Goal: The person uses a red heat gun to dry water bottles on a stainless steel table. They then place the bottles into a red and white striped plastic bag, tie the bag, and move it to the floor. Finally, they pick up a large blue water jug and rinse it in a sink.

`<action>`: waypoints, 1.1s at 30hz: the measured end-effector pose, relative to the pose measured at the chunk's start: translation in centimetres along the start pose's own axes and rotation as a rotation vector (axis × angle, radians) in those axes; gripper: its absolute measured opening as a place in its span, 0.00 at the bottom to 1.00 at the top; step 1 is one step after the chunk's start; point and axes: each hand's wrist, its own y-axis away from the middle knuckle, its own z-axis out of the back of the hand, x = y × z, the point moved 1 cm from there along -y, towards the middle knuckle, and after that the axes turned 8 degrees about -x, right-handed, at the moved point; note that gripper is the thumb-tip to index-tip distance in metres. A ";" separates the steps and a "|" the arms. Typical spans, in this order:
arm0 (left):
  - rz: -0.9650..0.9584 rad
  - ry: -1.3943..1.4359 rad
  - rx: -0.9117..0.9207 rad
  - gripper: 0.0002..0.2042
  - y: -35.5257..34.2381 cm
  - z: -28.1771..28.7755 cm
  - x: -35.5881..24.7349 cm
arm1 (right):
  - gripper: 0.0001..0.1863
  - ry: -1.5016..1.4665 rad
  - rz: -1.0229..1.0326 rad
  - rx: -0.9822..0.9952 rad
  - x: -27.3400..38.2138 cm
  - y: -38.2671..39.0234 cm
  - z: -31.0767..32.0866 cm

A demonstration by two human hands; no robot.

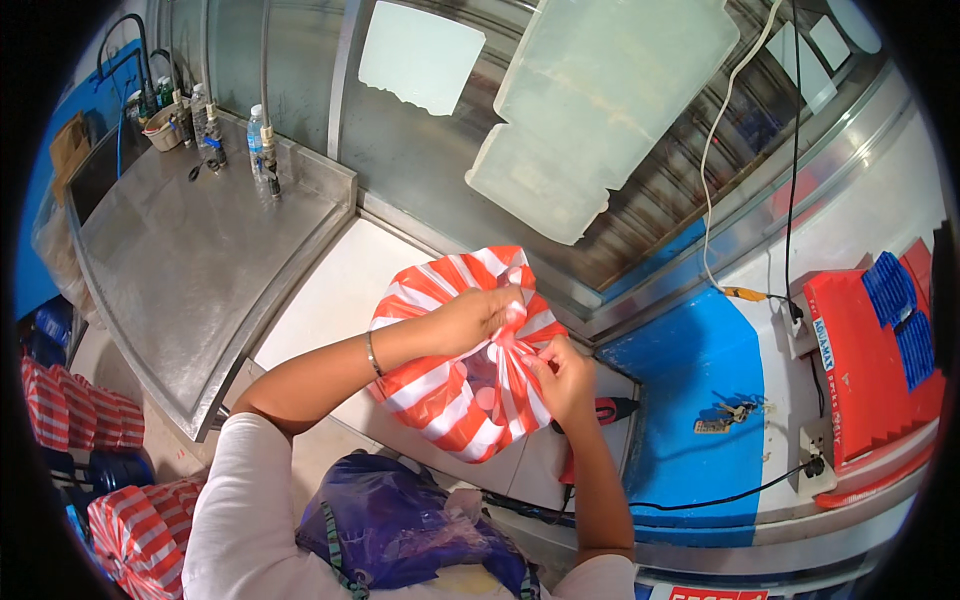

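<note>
A bulging red-and-white striped plastic bag [432, 408] stands in front of me, its top gathered into a twisted neck. My left hand [476, 318] is closed on the gathered plastic at the top. On the right side of the neck, my right hand [563, 380] pinches the bunched plastic between bent fingers. Small round pale shapes show through a gap in the folds; what they are, I cannot tell. Behind my right forearm, a black-and-red object [612, 408] lies partly hidden.
At the left is a steel counter [200, 265] with pipes, valves and plastic bottles [256, 132]. More striped bags [140, 530] sit at lower left. Keys [738, 413] hang on the blue-and-white wall at right, near cords, outlets [815, 460] and a red box [862, 370].
</note>
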 end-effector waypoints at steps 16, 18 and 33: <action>-0.175 -0.539 0.002 0.31 -0.1 -2.2 0.1 | 0.05 -0.320 -0.189 0.047 1.1 -3.5 -1.5; -0.113 -0.466 -0.002 0.24 -0.1 -1.8 0.6 | 0.05 -0.605 -0.454 0.196 0.1 -3.2 -2.8; 0.022 -0.298 -0.134 0.11 -1.6 0.1 0.5 | 0.05 -0.473 -0.091 -0.054 0.0 -0.1 -5.1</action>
